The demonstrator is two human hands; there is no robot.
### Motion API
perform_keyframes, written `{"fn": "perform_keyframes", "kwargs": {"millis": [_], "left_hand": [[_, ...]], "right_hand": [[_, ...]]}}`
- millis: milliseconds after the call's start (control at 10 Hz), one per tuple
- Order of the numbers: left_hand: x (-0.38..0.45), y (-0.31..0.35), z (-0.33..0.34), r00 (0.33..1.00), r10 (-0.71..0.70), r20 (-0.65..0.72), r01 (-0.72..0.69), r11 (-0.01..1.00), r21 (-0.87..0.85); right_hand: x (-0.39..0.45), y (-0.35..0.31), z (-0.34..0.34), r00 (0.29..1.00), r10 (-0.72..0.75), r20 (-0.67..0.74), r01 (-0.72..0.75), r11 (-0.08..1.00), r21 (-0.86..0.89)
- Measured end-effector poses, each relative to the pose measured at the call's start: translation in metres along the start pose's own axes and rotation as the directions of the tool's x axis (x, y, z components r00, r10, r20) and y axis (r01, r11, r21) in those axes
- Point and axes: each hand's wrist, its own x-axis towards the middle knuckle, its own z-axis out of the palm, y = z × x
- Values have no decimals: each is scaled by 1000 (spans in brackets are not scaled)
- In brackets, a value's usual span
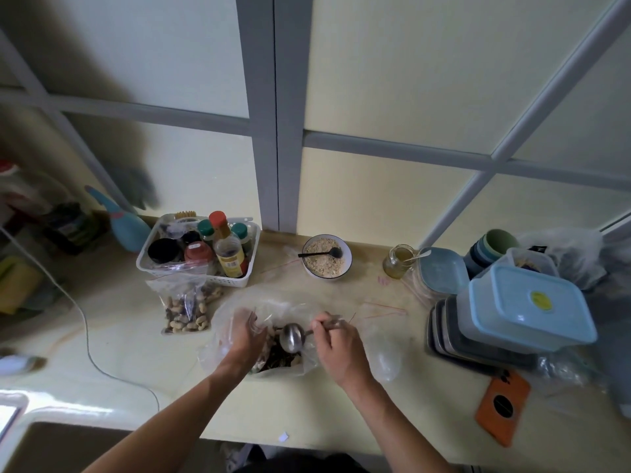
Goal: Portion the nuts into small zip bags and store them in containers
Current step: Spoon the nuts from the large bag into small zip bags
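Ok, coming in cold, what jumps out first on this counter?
Both hands at the centre: the left hand holds open a big clear bag of nuts while the right hand dips a metal spoon in. A filled zip bag lies left; a blue-lidded container sits right.

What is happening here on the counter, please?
A person is portioning mixed nuts. The left hand holds open the big plastic bag of nuts, while the right hand dips a metal spoon into it. One filled zip bag already lies beside the white basket. Lidded containers wait stacked at the right.
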Motion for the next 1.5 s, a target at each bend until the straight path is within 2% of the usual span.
{"fn": "perform_keyframes", "kwargs": {"millis": [100,200,400,500,600,700,800,900,1000,1100,1300,1400,1500], "left_hand": [[-2,1,2,997,2,73,-1,1000,-17],[-1,1,0,998,-16,67,18,1000,-25],[5,-8,-2,998,-24,62,26,999,-25],[2,-5,-4,996,-3,89,3,1000,2],[0,-3,-7,995,13,100,-14,1000,6],[20,-29,-1,993,72,97,-82,991,104],[20,-27,-6,992,87,95,-97,988,116],[23,-21,-9,987,126,102,-140,979,150],[23,-20,-10,975,181,126,-200,967,159],[25,-25,-10,978,145,152,-168,974,153],[25,-28,-7,910,177,374,-266,943,202],[24,-27,-6,885,280,372,-389,884,259],[25,-27,-4,873,299,384,-443,817,370]], "right_hand": [[-6,6,13,995,-52,89,73,965,-251],[-10,3,21,989,-105,107,134,939,-316],[-12,-6,45,963,-117,242,207,896,-392],[-12,-19,52,965,-82,248,169,919,-357],[-14,-22,57,981,94,172,-53,972,-230],[-14,-17,57,946,317,72,-315,948,-37],[-10,-12,48,815,569,109,-579,797,172],[-7,-2,45,757,630,171,-646,683,341],[-1,11,41,735,662,143,-653,637,409],[3,13,27,734,674,86,-634,632,446],[12,14,1,731,682,-16,-569,623,537],[17,15,-6,736,677,-32,-553,627,548],[21,8,-10,755,654,-50,-536,659,528]]}}
